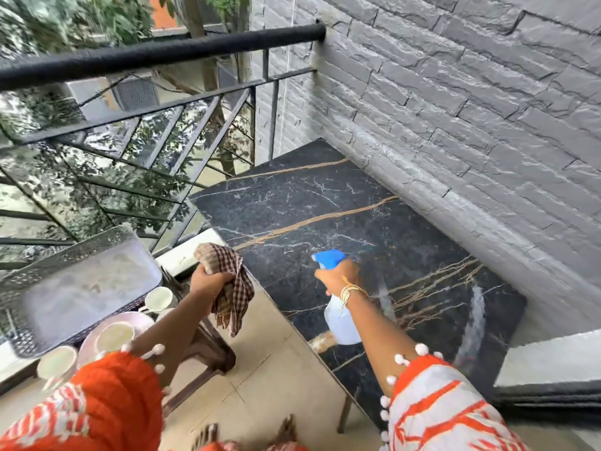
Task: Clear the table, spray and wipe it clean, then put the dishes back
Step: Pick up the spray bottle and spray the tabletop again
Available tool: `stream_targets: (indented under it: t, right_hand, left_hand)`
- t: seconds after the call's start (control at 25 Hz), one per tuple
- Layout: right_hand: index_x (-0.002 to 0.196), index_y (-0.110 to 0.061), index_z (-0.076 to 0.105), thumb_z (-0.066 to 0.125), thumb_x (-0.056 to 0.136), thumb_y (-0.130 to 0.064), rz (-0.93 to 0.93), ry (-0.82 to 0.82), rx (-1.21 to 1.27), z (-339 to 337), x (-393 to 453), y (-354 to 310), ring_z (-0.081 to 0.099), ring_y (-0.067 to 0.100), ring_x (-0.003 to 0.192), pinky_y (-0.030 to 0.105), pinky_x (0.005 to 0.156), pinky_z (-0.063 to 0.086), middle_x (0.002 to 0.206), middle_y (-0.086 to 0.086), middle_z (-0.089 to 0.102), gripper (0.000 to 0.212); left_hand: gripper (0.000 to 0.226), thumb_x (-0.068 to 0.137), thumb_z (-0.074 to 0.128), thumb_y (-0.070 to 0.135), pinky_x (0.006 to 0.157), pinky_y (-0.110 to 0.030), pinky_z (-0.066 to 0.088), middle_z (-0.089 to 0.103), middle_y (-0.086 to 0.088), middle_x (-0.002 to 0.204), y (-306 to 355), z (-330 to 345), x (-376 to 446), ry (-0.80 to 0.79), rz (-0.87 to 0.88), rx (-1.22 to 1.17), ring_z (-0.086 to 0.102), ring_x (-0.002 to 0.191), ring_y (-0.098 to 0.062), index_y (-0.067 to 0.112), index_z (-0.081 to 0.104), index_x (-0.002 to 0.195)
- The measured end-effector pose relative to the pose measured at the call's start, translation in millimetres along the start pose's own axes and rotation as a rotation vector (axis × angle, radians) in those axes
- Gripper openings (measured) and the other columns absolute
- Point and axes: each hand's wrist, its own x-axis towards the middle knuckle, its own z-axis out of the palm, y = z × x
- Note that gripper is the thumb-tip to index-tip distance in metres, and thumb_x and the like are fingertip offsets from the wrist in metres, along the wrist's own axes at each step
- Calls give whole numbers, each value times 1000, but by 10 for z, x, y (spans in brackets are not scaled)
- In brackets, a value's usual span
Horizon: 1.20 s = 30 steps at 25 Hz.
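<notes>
A black marble table (325, 203) with gold veins stands against the grey wall, its top bare. Over its near part my right hand (338, 275) grips a white spray bottle (340, 323) by its blue trigger head, nozzle pointing left and away. My left hand (206, 281) holds a bunched brown checked cloth (232, 288) just off the table's left edge. White cups (159, 299) and a pink plate (130, 319) sit on a low stool at lower left, partly hidden by my left arm.
A grey stone wall (471, 109) runs along the table's right side. A black metal railing (146, 56) closes the balcony at the left and back. A dark perforated tray (81, 288) lies at the left above the dishes. Beige floor tiles (276, 369) lie between stool and table.
</notes>
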Motion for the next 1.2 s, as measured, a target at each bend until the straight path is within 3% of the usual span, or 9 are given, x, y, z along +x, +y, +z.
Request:
stream_targets:
  t: [0.08,0.2,0.4,0.56,0.64,0.76,0.92,1.0,1.2]
  right_hand:
    - [71,-12,61,75,69,-26,4,35,-30,129,-86,-56,65,22,47,37,60,60,62,3,64,20]
    - [69,-10,59,76,73,-25,-6,71,33,389,-242,-151,61,20,43,34,56,58,63,6,63,23]
    - [98,-11,62,71,87,-19,-95,39,419,760,-365,-423,47,14,55,20,42,47,66,2,50,16]
    - [110,2,52,68,90,-19,-78,28,520,942,-326,-673,55,18,69,17,49,49,79,3,46,33]
    - [112,-1,44,68,89,-25,-72,79,506,908,-285,-701,62,22,72,24,57,51,84,1,50,41]
    - [102,-12,36,70,86,-28,-96,185,486,712,-224,-635,57,25,78,43,78,52,88,2,49,41]
    - [101,-6,44,76,82,-27,-65,380,393,235,-166,-357,52,26,84,32,75,40,101,13,51,43]
    - [102,1,53,81,77,-25,-34,535,415,-105,-134,-164,53,25,82,32,73,42,101,16,56,46]
    - [95,-2,68,87,69,-21,105,695,488,-980,51,417,54,22,72,30,66,43,83,7,61,38]
  left_hand:
    - [36,75,73,2,87,-50,54,68,-22,105,-13,-170,8,-9,-2,-5,64,84,-30,8,61,108]
    - [37,76,71,1,82,-43,55,66,-21,103,18,-479,42,-42,7,-6,62,82,-30,7,60,110]
    - [36,77,70,1,83,-38,54,65,-16,102,134,-883,77,-79,62,39,63,88,-29,11,58,110]
    - [32,79,68,0,70,-31,51,64,-11,90,188,-974,167,-139,77,67,62,76,-25,11,58,108]
    - [31,80,67,-2,65,-29,52,63,-10,83,224,-910,167,-165,83,75,60,69,-22,9,58,108]
    - [33,79,69,0,71,-34,52,64,-12,92,243,-723,147,-187,78,85,62,73,-24,10,59,108]
    - [33,80,70,2,74,-35,52,66,-11,96,264,-330,100,-238,75,104,63,76,-23,13,59,109]
    - [30,81,69,1,77,-37,53,65,-11,93,291,-59,45,-258,77,110,63,78,-25,14,58,106]
    - [22,82,66,-2,75,-41,56,64,-12,86,363,598,-30,-285,86,139,62,73,-27,13,57,94]
